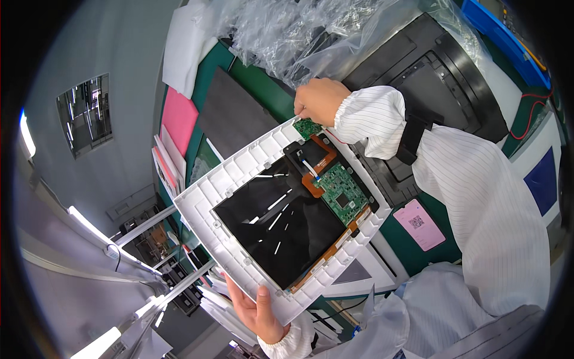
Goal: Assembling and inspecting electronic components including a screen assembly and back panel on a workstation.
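Note:
A white plastic display housing [272, 140] is held up tilted over the bench, its open back facing me. Inside it lie a glossy black panel [269, 221], a green circuit board [342, 194] and orange flex cables [326, 161]. My left hand [258, 311] grips the housing's lower corner, thumb on the near side. At the upper corner my right hand [323, 102] has its fingers closed beside a small green board [307, 127]; the fingertips are partly hidden, so whether they pinch the board or the rim is unclear. A black strap circles my right wrist.
A large black plastic casing [430, 78] lies at the right, with crumpled clear plastic [269, 36] behind. A dark grey sheet [233, 113], pink foam [179, 113] and white foam [185, 54] sit at the left. Nearby are a pink card [420, 225], a blue tray [508, 45] and a red wire [529, 122].

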Demonstrator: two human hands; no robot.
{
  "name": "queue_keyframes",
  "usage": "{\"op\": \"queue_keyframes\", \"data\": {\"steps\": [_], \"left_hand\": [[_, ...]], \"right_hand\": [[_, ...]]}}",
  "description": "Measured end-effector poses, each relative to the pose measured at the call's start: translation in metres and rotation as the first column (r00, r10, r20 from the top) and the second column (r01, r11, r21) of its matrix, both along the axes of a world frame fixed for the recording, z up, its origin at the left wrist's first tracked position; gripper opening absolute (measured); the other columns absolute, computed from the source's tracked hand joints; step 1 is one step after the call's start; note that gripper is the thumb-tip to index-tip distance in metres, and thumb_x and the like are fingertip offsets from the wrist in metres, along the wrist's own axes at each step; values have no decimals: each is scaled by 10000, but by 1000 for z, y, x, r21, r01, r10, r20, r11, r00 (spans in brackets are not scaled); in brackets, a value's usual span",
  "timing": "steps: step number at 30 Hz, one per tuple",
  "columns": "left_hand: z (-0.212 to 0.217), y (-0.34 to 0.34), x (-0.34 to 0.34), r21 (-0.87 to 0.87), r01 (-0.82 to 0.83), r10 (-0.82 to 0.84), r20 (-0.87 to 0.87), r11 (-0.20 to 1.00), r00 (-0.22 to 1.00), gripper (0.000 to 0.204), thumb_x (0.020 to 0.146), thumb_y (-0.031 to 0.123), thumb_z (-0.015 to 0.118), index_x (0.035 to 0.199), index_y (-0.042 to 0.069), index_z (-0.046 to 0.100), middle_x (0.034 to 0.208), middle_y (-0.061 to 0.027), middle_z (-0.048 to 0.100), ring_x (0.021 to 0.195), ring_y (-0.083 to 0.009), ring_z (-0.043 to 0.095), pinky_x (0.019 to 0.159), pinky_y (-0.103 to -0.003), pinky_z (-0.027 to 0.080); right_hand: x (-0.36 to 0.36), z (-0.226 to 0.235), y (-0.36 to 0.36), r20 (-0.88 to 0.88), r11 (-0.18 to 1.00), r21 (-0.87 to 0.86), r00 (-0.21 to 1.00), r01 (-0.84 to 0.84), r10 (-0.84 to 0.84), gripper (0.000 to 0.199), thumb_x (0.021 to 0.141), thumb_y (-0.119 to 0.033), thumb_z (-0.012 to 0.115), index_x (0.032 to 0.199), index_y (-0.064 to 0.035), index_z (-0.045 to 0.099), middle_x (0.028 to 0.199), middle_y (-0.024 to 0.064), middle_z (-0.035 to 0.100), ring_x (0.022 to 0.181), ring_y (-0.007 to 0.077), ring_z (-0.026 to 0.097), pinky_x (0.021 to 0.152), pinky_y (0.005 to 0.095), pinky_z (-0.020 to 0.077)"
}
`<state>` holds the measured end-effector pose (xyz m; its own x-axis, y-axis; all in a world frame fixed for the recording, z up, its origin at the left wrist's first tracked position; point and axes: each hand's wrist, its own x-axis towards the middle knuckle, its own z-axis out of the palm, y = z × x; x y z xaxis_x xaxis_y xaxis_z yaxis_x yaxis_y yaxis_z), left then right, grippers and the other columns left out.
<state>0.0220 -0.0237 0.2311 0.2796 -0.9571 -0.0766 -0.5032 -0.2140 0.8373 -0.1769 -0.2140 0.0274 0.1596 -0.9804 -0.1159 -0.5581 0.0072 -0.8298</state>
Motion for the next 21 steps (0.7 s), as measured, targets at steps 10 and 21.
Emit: {"op": "queue_keyframes", "data": {"steps": [10,21], "left_hand": [[-1,0,1,1,-50,50,56,999,997,666,784,132,608,1315,-79,267,1179,-185,495,1028,-239,528,916,-316,390],[-1,0,-1,6,-79,79,47,997,996,678,769,124,617,1316,-74,268,1160,-187,502,1013,-238,535,906,-313,402]], "right_hand": [[4,-2,-2,114,999,-9,993,33,-31,113,716,-170,673,784,-80,688,727,122,646,723,284,624,688,369,486],[8,-11,0,84,992,-84,993,90,-83,125,696,-193,680,743,-78,683,695,131,635,701,299,617,672,376,484]]}}
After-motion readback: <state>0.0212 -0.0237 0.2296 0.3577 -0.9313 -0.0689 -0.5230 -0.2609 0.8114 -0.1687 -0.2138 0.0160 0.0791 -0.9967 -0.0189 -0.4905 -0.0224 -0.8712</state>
